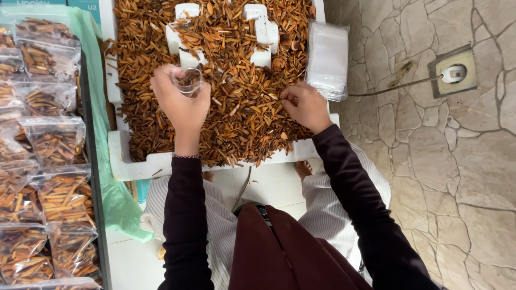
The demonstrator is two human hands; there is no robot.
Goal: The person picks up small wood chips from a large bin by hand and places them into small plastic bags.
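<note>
Left hand (180, 104) clenched around small clear bag (188, 80); right hand (305, 104) pinching brown sticks (242, 107) near white tray (121, 161) right edge; pinched piece hard to make out.

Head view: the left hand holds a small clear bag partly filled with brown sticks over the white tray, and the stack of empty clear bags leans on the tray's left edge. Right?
Not quite. In the head view the stack of empty clear bags leans on the white tray's right edge, not its left. The rest holds: the left hand holds a small clear bag partly filled with brown sticks over the tray.
</note>
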